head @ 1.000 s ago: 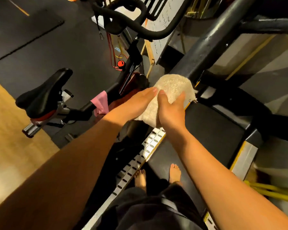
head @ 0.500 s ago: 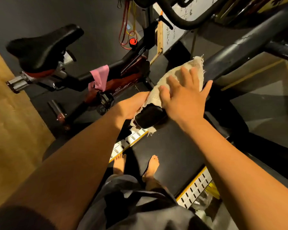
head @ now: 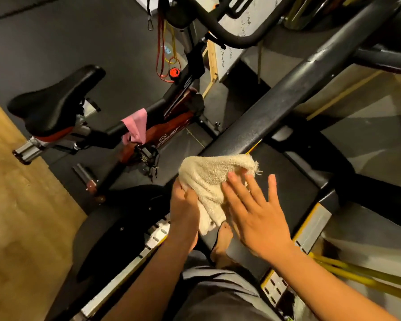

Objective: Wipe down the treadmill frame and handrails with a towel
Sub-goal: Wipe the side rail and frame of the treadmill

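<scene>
cream terry towel [head: 208, 179] near frame centre, draped over lower end of black metal treadmill handrail [head: 276, 110], rail running up toward 1 o'clock; left hand [head: 185, 205] at 7 o'clock of towel, fingers curled into cloth, gripping it; right hand [head: 252, 209] at 4 o'clock of towel, fingers straight and spread, tips pressing cloth, holding nothing; bare foot [head: 222, 242] on black treadmill belt [head: 287, 181] at 6 o'clock; black-and-red exercise bike [head: 167, 133] at 10 o'clock, pink cloth [head: 137, 126] hung on its frame; wood floor [head: 21, 205] at 9 o'clock

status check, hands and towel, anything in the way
Left hand grips towel; right hand flat on it, fingers spread. Towel draped over lower end of handrail. Exercise bike close alongside; nothing on rail ahead.
</scene>
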Demonstrator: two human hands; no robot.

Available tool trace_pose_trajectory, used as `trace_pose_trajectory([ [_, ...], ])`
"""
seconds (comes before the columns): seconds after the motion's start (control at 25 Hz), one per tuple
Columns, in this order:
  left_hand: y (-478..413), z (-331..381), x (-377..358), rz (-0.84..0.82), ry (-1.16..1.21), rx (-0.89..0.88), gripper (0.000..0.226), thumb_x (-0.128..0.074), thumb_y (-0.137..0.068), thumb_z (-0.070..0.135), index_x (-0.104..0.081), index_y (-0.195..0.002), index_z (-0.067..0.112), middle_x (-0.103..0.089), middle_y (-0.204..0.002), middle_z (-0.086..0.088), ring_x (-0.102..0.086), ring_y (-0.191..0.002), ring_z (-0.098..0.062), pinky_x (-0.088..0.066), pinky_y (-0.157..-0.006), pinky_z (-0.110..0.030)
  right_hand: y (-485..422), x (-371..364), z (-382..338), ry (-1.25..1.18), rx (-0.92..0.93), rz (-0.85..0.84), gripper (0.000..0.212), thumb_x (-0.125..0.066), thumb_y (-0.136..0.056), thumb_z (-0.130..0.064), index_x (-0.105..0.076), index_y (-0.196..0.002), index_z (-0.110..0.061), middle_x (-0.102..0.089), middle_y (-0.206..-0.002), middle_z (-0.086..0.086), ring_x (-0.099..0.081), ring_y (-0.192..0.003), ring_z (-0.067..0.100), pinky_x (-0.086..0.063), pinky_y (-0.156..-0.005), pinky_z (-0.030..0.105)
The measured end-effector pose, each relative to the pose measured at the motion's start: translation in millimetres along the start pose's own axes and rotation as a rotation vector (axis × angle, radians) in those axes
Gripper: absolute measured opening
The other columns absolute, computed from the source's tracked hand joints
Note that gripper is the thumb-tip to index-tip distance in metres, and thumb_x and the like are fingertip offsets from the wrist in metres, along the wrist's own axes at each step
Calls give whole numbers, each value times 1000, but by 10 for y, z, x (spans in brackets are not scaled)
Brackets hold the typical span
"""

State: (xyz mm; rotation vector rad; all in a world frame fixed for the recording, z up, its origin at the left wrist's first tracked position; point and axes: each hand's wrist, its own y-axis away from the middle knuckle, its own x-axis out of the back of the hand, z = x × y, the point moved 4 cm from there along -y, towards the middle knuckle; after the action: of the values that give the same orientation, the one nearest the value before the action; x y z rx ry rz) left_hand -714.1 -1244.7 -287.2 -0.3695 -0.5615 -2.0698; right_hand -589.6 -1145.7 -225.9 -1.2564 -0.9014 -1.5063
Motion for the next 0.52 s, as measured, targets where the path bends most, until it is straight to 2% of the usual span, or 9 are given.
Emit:
trace_pose_trajectory([
  [0.12, -76, 291, 120, 98, 79, -213, 37, -42, -97, 9, -52, -127, 26, -60, -121, 6, -56, -115, -3, -47, -99, -32, -192, 200, 296, -178, -218, 62, 61, -39, -97, -34, -27, -149, -4, -25, -156, 19, -15, -148, 32, -17, -115, 62],
  [0.16, -60, 515, 128, 57, 131, -316, 33, -41, -99, 7, -54, -120, 29, -61, -112, 7, -58, -107, -2, -49, -94, -31, -303, 232, 323, -198, -231, 61, 60, -33, -99, -35, -26, -150, -5, -24, -157, 18, -14, -148, 31, -14, -117, 60],
  [0.24, -168, 882, 120, -35, 88, -451, 28, -39, -100, 11, -59, -114, 24, -63, -102, 4, -64, -100, -16, -52, -88, -34, -520, 233, 320, -193, -248, 22, 60, -25, -100, -37, -26, -151, -6, -19, -160, 15, -8, -150, 28, -8, -118, 59],
  [0.28, -315, 1031, 103, -74, -42, -534, 31, -37, -98, 14, -61, -118, 14, -65, -106, -2, -63, -105, -24, -50, -90, -35, -616, 229, 358, -191, -289, 13, 60, -25, -100, -38, -25, -152, -8, -16, -161, 13, -4, -150, 27, -5, -118, 60],
  [0.32, -483, 1146, 47, -124, -219, -614, 41, -33, -97, 20, -56, -129, 6, -63, -121, -8, -58, -116, -26, -46, -98, -35, -702, 232, 443, -204, -346, 19, 59, -27, -99, -37, -24, -152, -11, -15, -161, 11, -2, -150, 27, -3, -117, 61],
  [0.4, -637, 1359, -136, -294, -412, -710, 54, -28, -97, 28, -39, -146, 10, -43, -149, -7, -42, -137, -19, -33, -113, -32, -761, 270, 698, -273, -487, 51, 57, -36, -99, -36, -27, -152, -18, -14, -162, 7, 0, -150, 28, -1, -117, 61],
  [0.44, -658, 1370, -195, -289, -485, -774, 53, -31, -98, 28, -38, -147, 9, -38, -153, -9, -39, -139, -21, -31, -114, -34, -728, 313, 823, -335, -547, 86, 55, -42, -97, -32, -33, -150, -19, -17, -161, 5, -2, -150, 28, -2, -118, 59],
  [0.52, -521, 1296, -186, -178, -551, -873, 41, -43, -100, 18, -53, -133, -4, -48, -143, -22, -48, -132, -31, -42, -107, -42, -587, 408, 913, -549, -559, 231, 52, -52, -92, -20, -44, -144, -15, -27, -158, 6, -12, -150, 26, -12, -121, 51],
])
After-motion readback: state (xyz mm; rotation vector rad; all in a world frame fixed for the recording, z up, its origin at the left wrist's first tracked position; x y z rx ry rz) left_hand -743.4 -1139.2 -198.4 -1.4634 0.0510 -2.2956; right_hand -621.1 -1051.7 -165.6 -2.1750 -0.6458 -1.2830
